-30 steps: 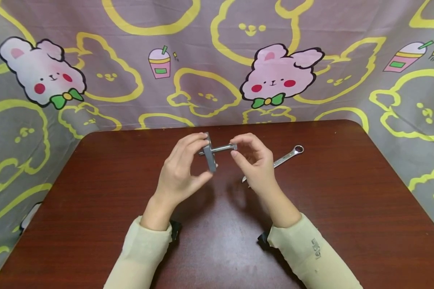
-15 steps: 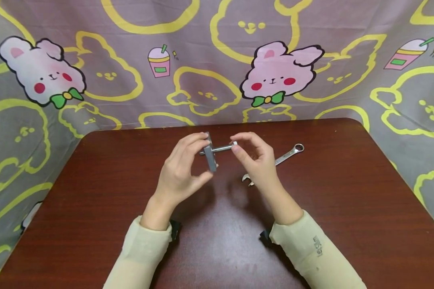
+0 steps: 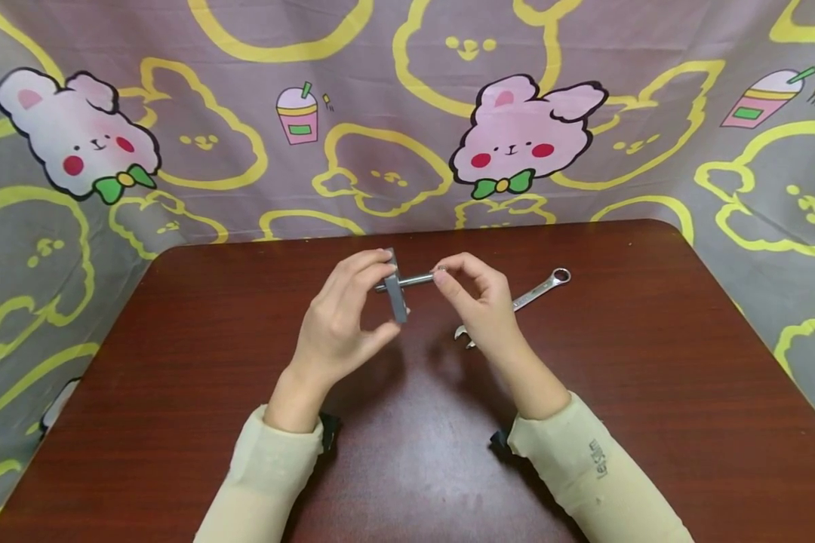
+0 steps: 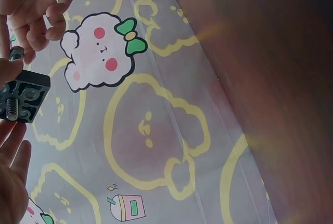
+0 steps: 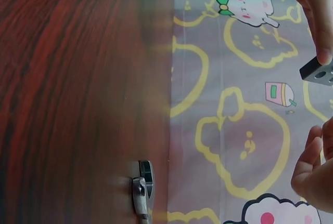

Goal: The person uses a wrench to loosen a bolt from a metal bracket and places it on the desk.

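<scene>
Your head view looks forward and down over the counter (image 3: 407, 475); both nearer, sideways wrist views share what seems the same block (image 4: 26, 88).

Small screened-off workspace, cartoon-rabbit fabric (image 3: 380, 90) around three sides, dark wood-grain table (image 3: 407, 483), metal wrench (image 3: 539, 290)

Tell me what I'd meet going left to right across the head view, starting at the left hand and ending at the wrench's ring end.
Left hand, gray block, the bolt where it sticks out past the block, right hand, wrench's ring end.
</scene>
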Demonstrator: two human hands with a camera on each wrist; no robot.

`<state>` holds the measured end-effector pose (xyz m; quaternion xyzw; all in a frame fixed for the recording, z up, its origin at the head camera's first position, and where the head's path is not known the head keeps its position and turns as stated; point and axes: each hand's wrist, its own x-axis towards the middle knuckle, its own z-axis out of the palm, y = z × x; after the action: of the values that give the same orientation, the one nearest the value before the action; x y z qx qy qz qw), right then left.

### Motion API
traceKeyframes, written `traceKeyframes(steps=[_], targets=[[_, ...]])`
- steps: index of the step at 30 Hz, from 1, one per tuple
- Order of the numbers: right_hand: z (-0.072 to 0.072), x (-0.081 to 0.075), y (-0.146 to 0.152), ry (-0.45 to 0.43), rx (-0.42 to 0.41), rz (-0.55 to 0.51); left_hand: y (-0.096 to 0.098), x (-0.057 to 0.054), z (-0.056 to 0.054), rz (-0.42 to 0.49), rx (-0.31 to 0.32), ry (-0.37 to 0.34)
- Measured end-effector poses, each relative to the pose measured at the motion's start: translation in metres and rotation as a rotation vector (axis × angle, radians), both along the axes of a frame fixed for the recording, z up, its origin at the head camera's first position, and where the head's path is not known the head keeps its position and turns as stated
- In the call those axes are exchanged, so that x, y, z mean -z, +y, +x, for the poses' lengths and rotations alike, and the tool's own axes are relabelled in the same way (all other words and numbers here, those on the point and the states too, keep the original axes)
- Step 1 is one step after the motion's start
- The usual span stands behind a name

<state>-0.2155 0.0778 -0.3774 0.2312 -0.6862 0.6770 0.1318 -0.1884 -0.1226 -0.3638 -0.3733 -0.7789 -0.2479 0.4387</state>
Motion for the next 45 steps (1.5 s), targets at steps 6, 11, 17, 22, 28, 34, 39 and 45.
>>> traceKeyframes(steps=[6,11,17,22,28,34,39,45], targets=[[0.002,0.000,0.004,0.065,-0.065,0.016,-0.003,-0.001,0.000,0.002,-0.008,-0.022],[0.003,0.001,0.007,0.120,-0.056,0.031,-0.004,-0.001,0.000,-0.002,0.001,-0.040],[0.002,0.003,0.009,0.141,-0.026,0.049,-0.004,0.000,0.000,-0.012,0.008,-0.056],[0.000,0.003,0.012,0.126,-0.047,0.075,-0.004,0.001,0.000,-0.017,0.011,-0.057],[-0.001,0.002,0.016,0.056,-0.084,0.024,-0.002,0.002,-0.001,-0.035,0.025,-0.049],[-0.002,0.003,0.016,0.058,-0.081,0.023,-0.001,0.002,0.000,-0.040,0.023,-0.043],[-0.002,0.003,0.015,0.048,-0.092,0.003,-0.001,0.002,0.000,-0.045,0.019,-0.031],[-0.001,0.002,0.014,0.096,-0.073,0.033,-0.002,0.001,-0.001,-0.044,0.009,-0.033]])
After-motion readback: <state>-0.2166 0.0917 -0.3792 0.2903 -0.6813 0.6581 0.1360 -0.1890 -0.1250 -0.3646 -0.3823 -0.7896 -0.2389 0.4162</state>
